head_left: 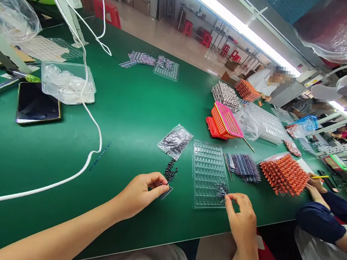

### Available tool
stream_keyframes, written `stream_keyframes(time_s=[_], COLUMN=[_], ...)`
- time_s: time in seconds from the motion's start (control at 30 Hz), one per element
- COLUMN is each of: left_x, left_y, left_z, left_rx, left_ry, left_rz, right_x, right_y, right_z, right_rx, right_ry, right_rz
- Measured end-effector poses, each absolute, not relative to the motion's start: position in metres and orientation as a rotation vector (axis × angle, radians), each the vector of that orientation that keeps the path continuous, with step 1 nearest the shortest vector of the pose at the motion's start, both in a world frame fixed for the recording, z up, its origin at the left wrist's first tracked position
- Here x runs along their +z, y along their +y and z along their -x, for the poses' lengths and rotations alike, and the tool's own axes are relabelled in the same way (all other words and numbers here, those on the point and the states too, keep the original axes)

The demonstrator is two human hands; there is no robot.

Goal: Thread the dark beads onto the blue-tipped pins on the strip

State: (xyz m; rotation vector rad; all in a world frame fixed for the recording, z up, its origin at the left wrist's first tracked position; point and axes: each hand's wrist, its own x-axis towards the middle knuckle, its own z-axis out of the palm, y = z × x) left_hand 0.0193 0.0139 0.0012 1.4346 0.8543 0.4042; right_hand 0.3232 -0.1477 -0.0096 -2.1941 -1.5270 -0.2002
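Note:
My left hand (144, 192) is closed in a pinch on a small dark part with thin wire leads (169, 181). Just under its fingertips lies a dark printed strip (166, 192), partly covered by the hand. Beyond it, small black beads (169, 170) are scattered at the mouth of a clear plastic bag (176, 141). To the right is a clear compartmented tray (208, 168). A bunch of dark wire-leaded parts (221, 190) lies on its lower right corner. Thumb and forefinger of my right hand (241, 215) meet at that bunch; what they grip is too small to tell.
Beside the tray are stacked dark strips (244, 167) and an orange stack of parts (285, 174). A pink basket (228, 120) stands behind. At left are a white cable (96, 134), a phone (39, 103) and a plastic box (69, 83). A co-worker's hand (316, 183) is at right.

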Motion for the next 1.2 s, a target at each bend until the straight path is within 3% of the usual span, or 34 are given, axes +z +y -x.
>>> stream_keyframes(time_s=[0.23,0.37,0.57,0.77,0.9,1.2], left_x=[-0.001,-0.002,-0.004,-0.009,-0.009,-0.008], left_y=[0.017,0.022,0.033,0.035,0.035,0.031], left_z=[-0.019,-0.017,-0.012,-0.012,-0.014,-0.015], left_rx=[0.444,0.501,0.614,0.686,0.691,0.663], left_ry=[0.853,0.883,0.947,0.947,0.951,0.921], left_rz=[-1.407,-1.362,-1.287,-1.213,-1.177,-1.16], right_x=[0.009,0.012,0.008,-0.007,-0.023,-0.035], right_y=[-0.115,-0.092,-0.079,-0.079,-0.07,-0.066], right_z=[-0.353,-0.351,-0.319,-0.234,-0.198,-0.189], right_rx=[-0.536,-0.471,-0.318,0.168,0.357,0.429], right_ry=[-1.828,-2.065,-2.117,-2.087,-2.028,-1.958], right_rz=[2.682,2.771,2.316,1.817,1.806,1.813])
